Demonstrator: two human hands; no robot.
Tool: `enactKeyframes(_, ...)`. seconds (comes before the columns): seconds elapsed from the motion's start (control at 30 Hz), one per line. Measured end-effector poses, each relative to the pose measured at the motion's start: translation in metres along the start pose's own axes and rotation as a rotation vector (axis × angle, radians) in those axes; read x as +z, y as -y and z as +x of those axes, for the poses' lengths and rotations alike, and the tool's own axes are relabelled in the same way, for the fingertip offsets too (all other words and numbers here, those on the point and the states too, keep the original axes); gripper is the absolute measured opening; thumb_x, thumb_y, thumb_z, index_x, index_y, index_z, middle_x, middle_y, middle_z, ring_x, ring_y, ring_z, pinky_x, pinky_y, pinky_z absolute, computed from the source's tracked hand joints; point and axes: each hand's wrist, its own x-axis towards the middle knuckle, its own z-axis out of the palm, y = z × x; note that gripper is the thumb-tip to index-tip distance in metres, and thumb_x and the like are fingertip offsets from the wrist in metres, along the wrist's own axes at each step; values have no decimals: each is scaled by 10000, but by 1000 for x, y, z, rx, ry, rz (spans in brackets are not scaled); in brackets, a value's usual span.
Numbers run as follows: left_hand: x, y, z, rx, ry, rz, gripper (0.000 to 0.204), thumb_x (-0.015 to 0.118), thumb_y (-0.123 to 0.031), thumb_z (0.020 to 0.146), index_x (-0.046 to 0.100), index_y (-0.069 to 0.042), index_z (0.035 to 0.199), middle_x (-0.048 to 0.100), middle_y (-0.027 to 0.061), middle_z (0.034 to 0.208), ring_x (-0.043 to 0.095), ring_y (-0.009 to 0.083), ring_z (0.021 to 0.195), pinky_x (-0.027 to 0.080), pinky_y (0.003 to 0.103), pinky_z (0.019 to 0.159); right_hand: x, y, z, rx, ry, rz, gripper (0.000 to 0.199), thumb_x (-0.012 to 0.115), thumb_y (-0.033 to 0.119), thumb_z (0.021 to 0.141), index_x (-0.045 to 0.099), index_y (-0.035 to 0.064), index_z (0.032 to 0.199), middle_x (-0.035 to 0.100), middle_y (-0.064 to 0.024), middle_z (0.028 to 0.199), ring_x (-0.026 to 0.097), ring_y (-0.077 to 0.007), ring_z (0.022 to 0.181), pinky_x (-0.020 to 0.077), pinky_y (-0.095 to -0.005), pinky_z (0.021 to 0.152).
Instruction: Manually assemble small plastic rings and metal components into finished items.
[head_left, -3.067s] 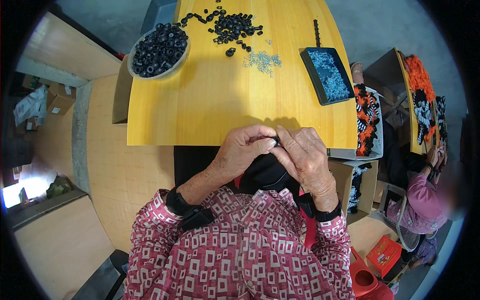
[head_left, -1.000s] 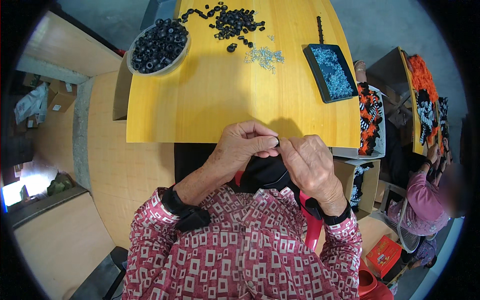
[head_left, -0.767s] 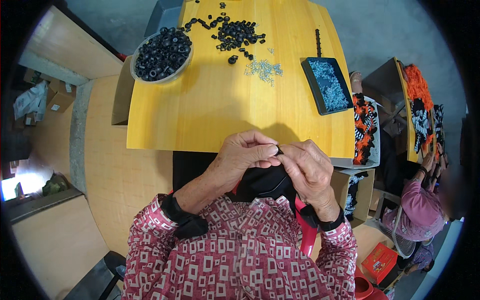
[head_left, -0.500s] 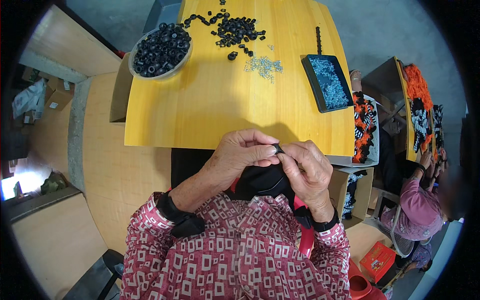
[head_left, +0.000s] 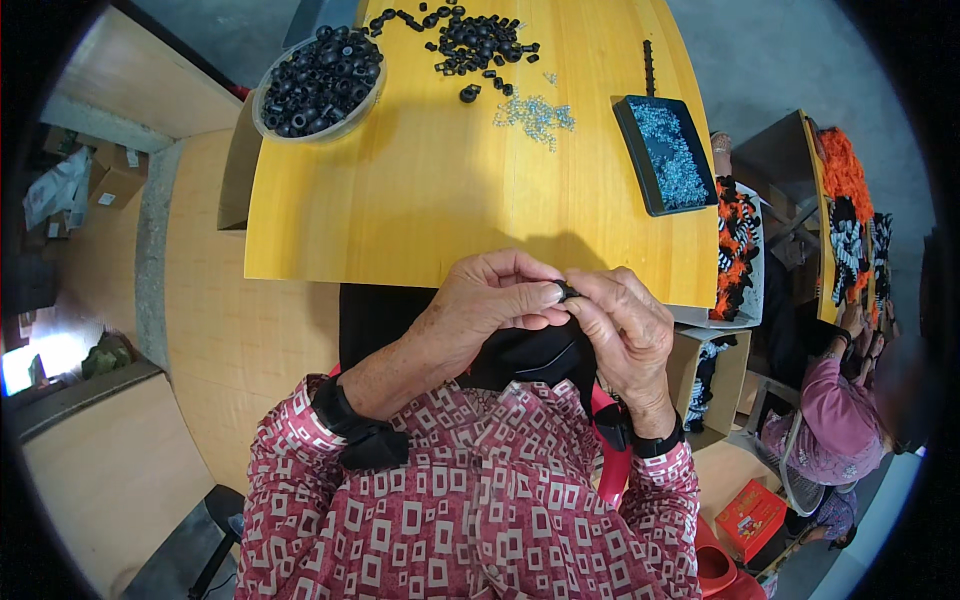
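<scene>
1. Since half a second ago our hands have hardly shifted: they still meet just below the near edge of the yellow table (head_left: 420, 200), fingertips together.
2. Far left on the table, the bowl of black rings (head_left: 320, 70) stands well apart from us, full.
3. Our left hand (head_left: 490, 305) curls over the work, thumb and forefinger pressed together on a small black ring (head_left: 567, 292), which sits between both hands' fingertips, above the dark bundle in our lap.
4. Beyond it, loose black rings (head_left: 480, 35) and a scatter of small silvery parts (head_left: 535, 112) lie on the tabletop.
5. Our right hand (head_left: 625, 335) pinches the same ring from the other side, fingers bunched tight; whether a silvery part sits between them we cannot tell.
6. To do this well, we judge we should keep the ring steady with the left and press squarely with the right, so nothing slips into the lap.
7. Right of that, the black tray of silvery parts (head_left: 665, 155) lies near the table's edge.
</scene>
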Motion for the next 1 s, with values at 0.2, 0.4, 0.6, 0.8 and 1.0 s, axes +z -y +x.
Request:
enactKeyframes(0.2,1,0,1,19,14,22,189,682,-115,935,658,-1,1084,711,104,960,729,194,877,593,235,771,-2,-10,-4,73,37,131,209,782,22,786,715,14,984,681,-104,845,678,-213,758,530,-299,658)
enactKeyframes(0.4,-2,1,1,40,3,48,197,686,-110,931,664,3,1091,715,105,941,730,181,855,590,225,760,-6,-6,5,-250,29,-238,236,803,35,743,698,-13,949,662,-98,815,649,-227,706,520,-313,619)
enactKeyframes(0.6,-2,0,2,19,-7,64,189,688,-87,923,669,6,1087,718,105,935,727,172,851,587,225,765,-15,-4,13,-296,133,-245,222,794,26,749,694,-23,940,656,-100,799,646,-234,693,526,-322,608)
enactKeyframes(0.8,-2,5,4,102,27,48,183,693,-72,917,674,7,1081,716,99,929,704,148,848,576,235,781,0,-6,-1,-22,12,-10,207,796,37,767,709,7,952,663,-97,781,662,-227,693,523,-304,616)
enactKeyframes(1.0,-1,1,5,168,33,100,178,692,-56,913,679,4,1081,706,85,918,681,128,816,563,233,773,-6,-1,9,-10,9,-22,217,811,63,754,701,14,934,663,-87,783,652,-229,701,514,-323,622)
